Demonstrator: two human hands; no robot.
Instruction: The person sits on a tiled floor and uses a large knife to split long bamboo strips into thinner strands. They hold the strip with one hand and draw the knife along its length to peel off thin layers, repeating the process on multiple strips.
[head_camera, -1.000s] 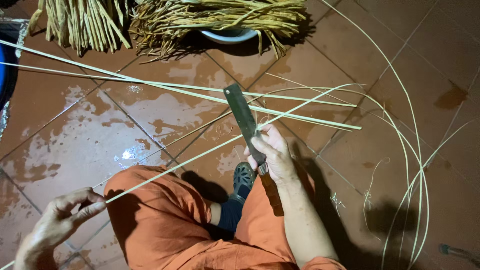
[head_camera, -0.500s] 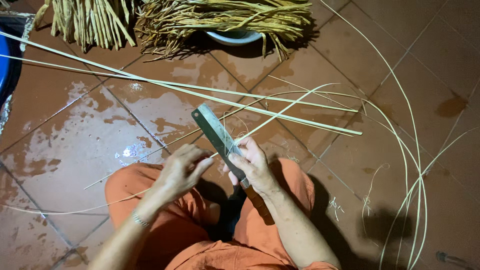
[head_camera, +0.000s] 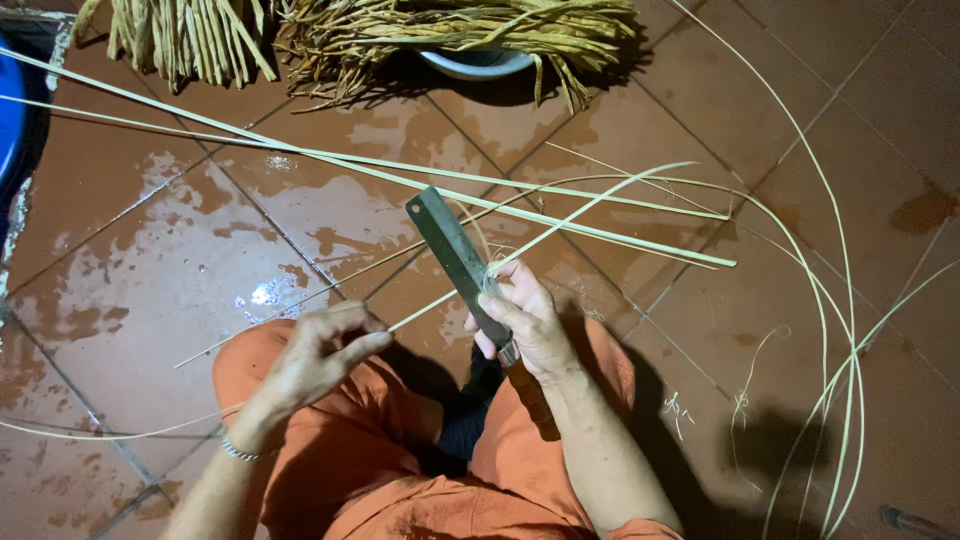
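Just right of the frame's centre, the right hand (head_camera: 525, 320) has its fingers wrapped tight around a knife (head_camera: 462, 265), gripping where the flat grey blade meets the brown wooden handle. The blade points toward the upper left and the handle slants down toward the lower right, past the wrist. A thin pale strip (head_camera: 545, 235) runs across the blade right at the right hand's fingers and carries on toward the upper right. Its other end comes down to the left hand (head_camera: 315, 355), lower left of centre, whose thumb and forefinger are pinched shut on it while the other fingers curl loosely. So the strip spans from one hand to the other, touching both.

Both hands hover above knees in orange trousers (head_camera: 400, 470). More long pale strips (head_camera: 330, 160) lie across the wet red-brown tiled floor (head_camera: 150, 270) and sweep in wide curves along the right side. Along the top edge lie bundles of dried fibres (head_camera: 450, 30), partly over a pale bowl (head_camera: 480, 62).
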